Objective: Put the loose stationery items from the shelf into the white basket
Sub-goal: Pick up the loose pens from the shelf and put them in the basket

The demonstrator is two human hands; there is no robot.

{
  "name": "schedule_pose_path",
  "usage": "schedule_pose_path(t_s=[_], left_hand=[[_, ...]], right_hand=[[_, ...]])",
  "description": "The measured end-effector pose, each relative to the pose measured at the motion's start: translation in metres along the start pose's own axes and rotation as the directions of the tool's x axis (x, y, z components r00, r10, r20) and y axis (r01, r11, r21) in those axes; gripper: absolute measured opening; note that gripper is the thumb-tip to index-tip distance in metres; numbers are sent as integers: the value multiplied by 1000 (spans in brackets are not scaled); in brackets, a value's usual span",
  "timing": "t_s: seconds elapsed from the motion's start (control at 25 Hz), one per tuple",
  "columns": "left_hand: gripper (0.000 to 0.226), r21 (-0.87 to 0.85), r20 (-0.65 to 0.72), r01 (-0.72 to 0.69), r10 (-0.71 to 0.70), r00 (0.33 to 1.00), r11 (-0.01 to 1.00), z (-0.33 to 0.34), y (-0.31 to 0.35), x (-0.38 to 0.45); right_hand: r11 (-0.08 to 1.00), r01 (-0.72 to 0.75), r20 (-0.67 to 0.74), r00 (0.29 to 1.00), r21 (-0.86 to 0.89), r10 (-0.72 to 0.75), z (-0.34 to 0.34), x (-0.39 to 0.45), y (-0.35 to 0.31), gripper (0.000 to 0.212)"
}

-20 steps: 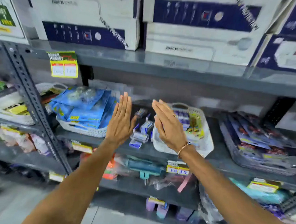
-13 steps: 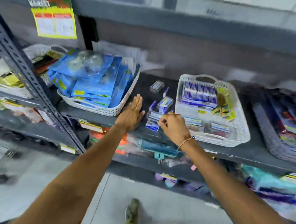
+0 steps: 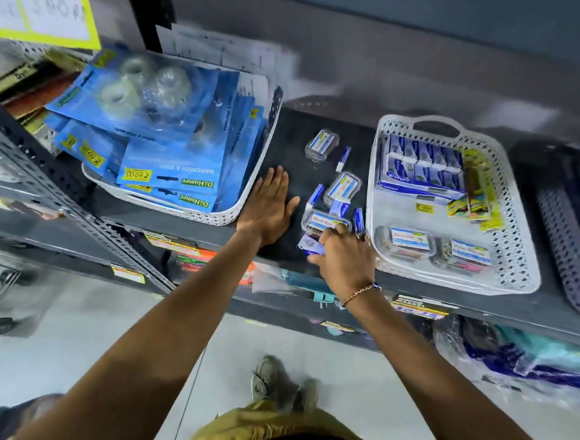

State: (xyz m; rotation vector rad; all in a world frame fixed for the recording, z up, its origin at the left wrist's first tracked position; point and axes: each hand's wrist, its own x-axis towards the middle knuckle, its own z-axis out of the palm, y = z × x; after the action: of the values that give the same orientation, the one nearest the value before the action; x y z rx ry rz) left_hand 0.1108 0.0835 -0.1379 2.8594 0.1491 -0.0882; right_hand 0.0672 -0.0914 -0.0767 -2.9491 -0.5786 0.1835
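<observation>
Several loose stationery items lie on the dark shelf [image 3: 287, 144] between two baskets: a clear box [image 3: 321, 144], a small blue tube [image 3: 343, 158], another clear box [image 3: 344, 187] and a red-labelled clear box [image 3: 322, 222]. The white basket [image 3: 455, 283] to their right holds blue boxes [image 3: 422, 167], yellow-green packs [image 3: 475, 198] and two clear boxes [image 3: 407, 241]. My left hand [image 3: 269, 204] lies flat and open on the shelf, left of the pile. My right hand [image 3: 344, 258] is curled at the pile's front, pinching a small blue packet [image 3: 309, 247], fingertips touching the red-labelled box.
A second white basket [image 3: 193, 213] full of blue tape packs [image 3: 170, 142] stands just left of my left hand. A grey basket [image 3: 568, 239] sits at the far right. A perforated shelf post [image 3: 44, 185] slants across the left. More goods fill the lower shelf [image 3: 311, 286].
The view has dropped closer to the shelf. My left hand went from raised to flat on the shelf. My right hand came down and closed at the front of the pile.
</observation>
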Motion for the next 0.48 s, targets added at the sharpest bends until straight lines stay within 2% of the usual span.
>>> schedule_pose_path(t_s=[0.16,0.28,0.36,0.48], left_hand=[[63,6,-28,-2,2,1000,1000,3,-1,2],[64,-1,-44,15,-15,999,1000,5,0,0],[63,14,-62,27,-26,998,1000,5,0,0],[64,23,-58,23,-21,998,999,3,0,-1]], right_hand=[[989,16,14,1000,146,-18,-6,-3,-1,36],[944,77,-6,997,321,-79,-21,-3,11,46],[848,103,-76,994,520,-74,-34,0,23,42],[633,32,-88,995,774,57,-49,11,44,24]])
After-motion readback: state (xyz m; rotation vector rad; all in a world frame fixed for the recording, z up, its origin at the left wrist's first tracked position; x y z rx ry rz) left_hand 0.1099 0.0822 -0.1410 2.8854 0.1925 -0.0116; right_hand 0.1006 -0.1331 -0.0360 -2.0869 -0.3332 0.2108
